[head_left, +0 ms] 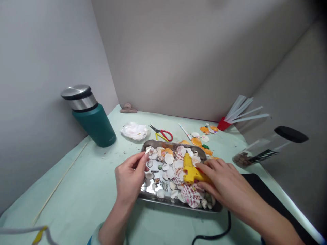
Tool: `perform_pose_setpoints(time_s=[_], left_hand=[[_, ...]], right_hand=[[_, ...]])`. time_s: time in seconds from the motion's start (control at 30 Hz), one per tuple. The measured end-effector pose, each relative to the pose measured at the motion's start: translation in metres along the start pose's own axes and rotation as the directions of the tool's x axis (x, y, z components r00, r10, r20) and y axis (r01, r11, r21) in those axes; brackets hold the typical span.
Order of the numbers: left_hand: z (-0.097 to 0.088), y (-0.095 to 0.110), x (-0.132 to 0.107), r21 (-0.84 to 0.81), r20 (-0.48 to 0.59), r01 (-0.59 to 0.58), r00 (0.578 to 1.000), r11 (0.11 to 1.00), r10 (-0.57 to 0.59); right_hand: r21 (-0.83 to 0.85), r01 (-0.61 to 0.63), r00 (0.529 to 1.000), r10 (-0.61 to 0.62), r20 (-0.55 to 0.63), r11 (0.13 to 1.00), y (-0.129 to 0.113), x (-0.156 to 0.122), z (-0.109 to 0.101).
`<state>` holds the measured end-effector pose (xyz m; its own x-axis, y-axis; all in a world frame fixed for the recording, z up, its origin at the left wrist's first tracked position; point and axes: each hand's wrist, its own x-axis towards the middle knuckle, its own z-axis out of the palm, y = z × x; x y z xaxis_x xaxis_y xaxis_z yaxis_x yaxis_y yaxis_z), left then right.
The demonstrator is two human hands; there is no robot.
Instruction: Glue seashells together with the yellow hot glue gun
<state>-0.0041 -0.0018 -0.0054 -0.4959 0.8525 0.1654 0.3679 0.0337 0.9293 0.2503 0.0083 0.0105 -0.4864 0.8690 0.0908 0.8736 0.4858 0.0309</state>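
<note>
Yellow glue gun [188, 170] over metal tray [163, 201] of mixed shells [169, 159], nozzle [186, 152] toward far rim, whitish piece [148, 150] by far-left corner

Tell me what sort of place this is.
Probably a craft table: there's a metal tray of seashells, a yellow glue gun in the right hand, and a red-and-yellow-handled tool behind the tray.

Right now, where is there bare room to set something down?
Bare table shows between the thin stick, green bottle and left hand, and between tray, left forearm and black cable. Crowded: the tray and around the scissors.
</note>
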Motion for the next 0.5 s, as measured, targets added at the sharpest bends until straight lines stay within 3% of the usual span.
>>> perform_pose_setpoints(time_s=[0.1,0.23,0.37,0.5], left_hand=[[-0.004,0.003,0.001,-0.039,-0.074,0.027,0.997,0.999,-0.03],[-0.006,0.005,0.001,-0.079,-0.15,0.012,0.988,0.997,-0.024],[-0.005,0.004,0.0,-0.126,-0.183,-0.006,0.983,0.992,-0.018],[-0.005,0.005,0.001,-0.149,-0.207,-0.018,0.978,0.989,-0.014]], right_hand=[[0.072,0.084,0.995,-0.079,-0.064,0.994,-0.01,0.015,-0.02],[0.111,0.256,0.964,-0.262,0.043,0.96,-0.037,0.056,-0.036],[0.029,0.292,0.939,-0.293,0.18,0.956,-0.057,0.102,-0.022],[-0.003,0.278,0.917,-0.264,0.299,0.961,-0.069,0.131,-0.002]])
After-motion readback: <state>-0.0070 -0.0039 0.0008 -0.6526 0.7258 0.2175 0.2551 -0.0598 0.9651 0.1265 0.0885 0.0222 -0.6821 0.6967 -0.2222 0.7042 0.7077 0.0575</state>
